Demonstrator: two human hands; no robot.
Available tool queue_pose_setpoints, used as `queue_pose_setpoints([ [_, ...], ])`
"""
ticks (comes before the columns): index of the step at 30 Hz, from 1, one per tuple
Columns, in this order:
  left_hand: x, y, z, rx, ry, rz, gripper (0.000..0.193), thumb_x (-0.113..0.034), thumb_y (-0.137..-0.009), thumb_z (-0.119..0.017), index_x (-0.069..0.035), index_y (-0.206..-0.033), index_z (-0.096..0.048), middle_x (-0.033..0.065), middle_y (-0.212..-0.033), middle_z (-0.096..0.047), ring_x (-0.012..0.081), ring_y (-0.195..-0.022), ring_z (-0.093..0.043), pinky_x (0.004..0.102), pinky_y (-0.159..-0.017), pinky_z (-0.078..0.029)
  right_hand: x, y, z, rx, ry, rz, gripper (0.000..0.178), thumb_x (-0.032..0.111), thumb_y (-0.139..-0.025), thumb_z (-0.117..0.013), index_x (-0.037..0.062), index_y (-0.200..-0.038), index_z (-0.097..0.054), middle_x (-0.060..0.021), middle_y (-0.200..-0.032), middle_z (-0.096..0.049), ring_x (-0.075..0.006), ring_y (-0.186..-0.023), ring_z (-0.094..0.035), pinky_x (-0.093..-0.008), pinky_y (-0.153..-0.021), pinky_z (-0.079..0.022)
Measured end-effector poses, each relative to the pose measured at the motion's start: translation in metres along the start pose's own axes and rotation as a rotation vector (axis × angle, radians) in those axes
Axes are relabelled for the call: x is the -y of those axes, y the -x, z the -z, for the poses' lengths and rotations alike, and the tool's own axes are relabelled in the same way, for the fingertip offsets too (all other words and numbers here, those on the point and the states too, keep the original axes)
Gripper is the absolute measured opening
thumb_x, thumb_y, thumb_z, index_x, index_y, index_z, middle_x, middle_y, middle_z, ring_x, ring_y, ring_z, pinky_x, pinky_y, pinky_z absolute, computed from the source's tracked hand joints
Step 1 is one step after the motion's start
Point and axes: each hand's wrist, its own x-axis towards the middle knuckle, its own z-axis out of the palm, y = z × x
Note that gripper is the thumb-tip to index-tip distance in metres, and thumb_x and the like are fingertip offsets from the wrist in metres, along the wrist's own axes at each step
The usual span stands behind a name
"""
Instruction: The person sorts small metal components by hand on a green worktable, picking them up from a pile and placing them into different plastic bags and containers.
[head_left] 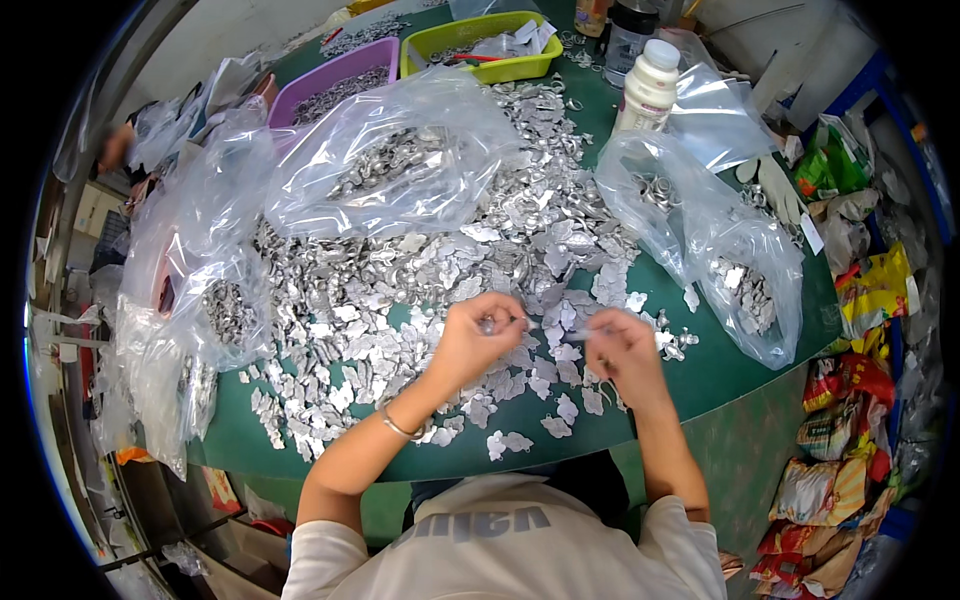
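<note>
Left hand (485,330): above the desk (700,377), fingers curled, thumb and fingertips close together; any grip on a piece cannot be told.
Right hand (626,354): fingers bent into a pinch on a blurred pale-grey piece (578,335).
Metal pieces (345,285): flat, silver, heaped loosely around and beyond both hands.
Clear bag (300,195): on the heap, silver pieces inside.
Basins: purple basin (283,105) beside lime-green basin (522,68), far side.
White bottle (647,92): upright, far right.
</note>
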Motion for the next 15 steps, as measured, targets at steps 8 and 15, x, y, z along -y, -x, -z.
queue_pose_setpoints([
  [8, -0.020, 0.021, 0.009, 0.091, 1.264, 0.472, 0.015, -0.018, -0.086, -0.051, -0.003, -0.088, -0.051, 0.0009, -0.067, -0.034, 0.0103, -0.059, -0.036, 0.0183, -0.044, -0.030, 0.021, 0.032, 0.072, -0.295, -0.567, 0.150, 0.023, 0.021, -0.095, -0.047, 0.0041, -0.081, -0.052, -0.0014, -0.064, -0.041, -0.0090, -0.048, -0.042, -0.0186, -0.034, -0.024],
  [15, -0.016, 0.020, -0.010, 0.095, 1.056, 0.671, 0.020, -0.020, -0.096, -0.046, -0.003, -0.099, -0.056, -0.0026, -0.056, -0.035, 0.0072, -0.047, -0.031, 0.0194, -0.042, -0.028, 0.019, 0.028, 0.070, -0.555, 1.040, 0.183, 0.024, 0.010, -0.072, -0.074, 0.0007, -0.093, -0.067, -0.0079, -0.055, -0.046, -0.0180, -0.048, -0.043, -0.0327, -0.048, -0.037],
])
